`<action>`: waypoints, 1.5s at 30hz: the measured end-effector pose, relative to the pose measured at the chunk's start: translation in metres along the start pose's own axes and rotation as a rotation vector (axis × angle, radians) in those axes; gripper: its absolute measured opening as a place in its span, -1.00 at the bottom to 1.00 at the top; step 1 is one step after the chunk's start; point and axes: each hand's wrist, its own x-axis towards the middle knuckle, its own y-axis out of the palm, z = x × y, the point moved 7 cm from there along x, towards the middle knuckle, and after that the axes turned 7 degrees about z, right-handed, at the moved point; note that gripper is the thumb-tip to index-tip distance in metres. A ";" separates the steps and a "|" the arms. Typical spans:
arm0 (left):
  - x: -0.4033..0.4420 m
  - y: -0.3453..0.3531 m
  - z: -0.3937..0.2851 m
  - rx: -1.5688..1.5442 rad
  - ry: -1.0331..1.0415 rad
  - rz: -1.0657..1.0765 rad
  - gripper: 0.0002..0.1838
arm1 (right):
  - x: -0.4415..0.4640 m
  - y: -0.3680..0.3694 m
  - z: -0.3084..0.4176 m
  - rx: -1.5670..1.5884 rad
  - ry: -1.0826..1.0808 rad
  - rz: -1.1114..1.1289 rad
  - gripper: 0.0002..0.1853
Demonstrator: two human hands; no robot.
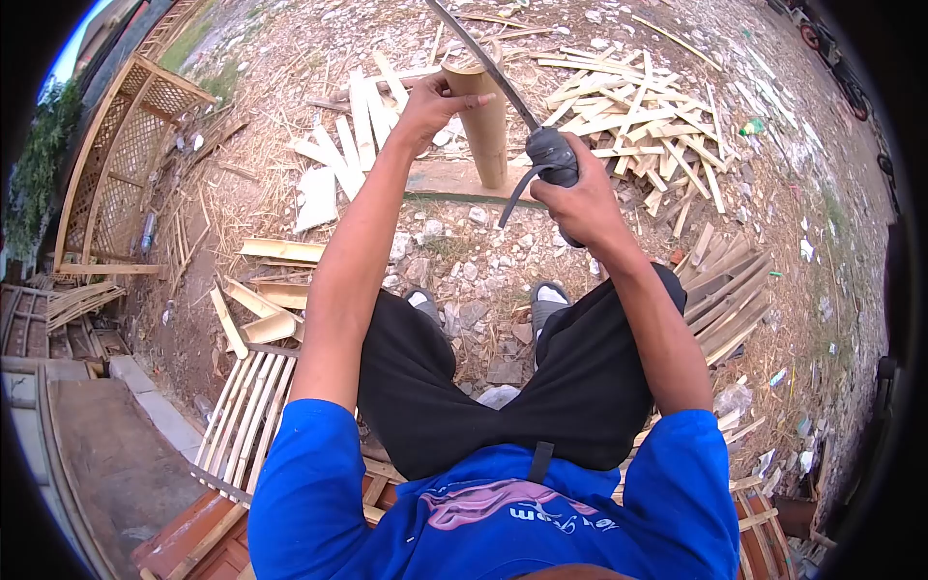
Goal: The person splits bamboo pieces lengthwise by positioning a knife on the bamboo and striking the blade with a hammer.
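Note:
A thick bamboo section (486, 140) stands upright on a wooden board (440, 180) in front of my feet. My left hand (430, 108) is closed around its upper end, thumb and fingers near the rim. In my right hand (588, 198) is a machete (480, 56), gripped by its black-wrapped handle, from which a loose strip hangs. The blade slants up and to the left, passing by the bamboo's top; whether it touches the rim I cannot tell.
Split bamboo strips (667, 126) are heaped at the far right, with more pieces (730, 290) beside my right knee. Bamboo halves (275, 314) and a slatted rack (249, 416) lie to the left. A lattice frame (121, 174) stands further left. Stones and shavings cover the ground.

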 end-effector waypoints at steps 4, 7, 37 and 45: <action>0.002 0.000 0.002 -0.001 0.011 0.004 -0.42 | -0.001 -0.001 0.002 -0.029 0.015 -0.022 -0.51; 0.002 0.000 0.002 0.011 0.008 0.008 -0.41 | -0.002 -0.001 0.003 -0.018 0.002 -0.022 -0.51; 0.014 -0.004 -0.001 0.132 0.012 0.053 -0.09 | 0.005 -0.002 0.002 -0.038 -0.027 -0.032 -0.59; 0.009 -0.001 0.018 0.285 -0.041 0.045 -0.16 | 0.007 -0.005 -0.011 -0.061 -0.035 -0.065 -0.60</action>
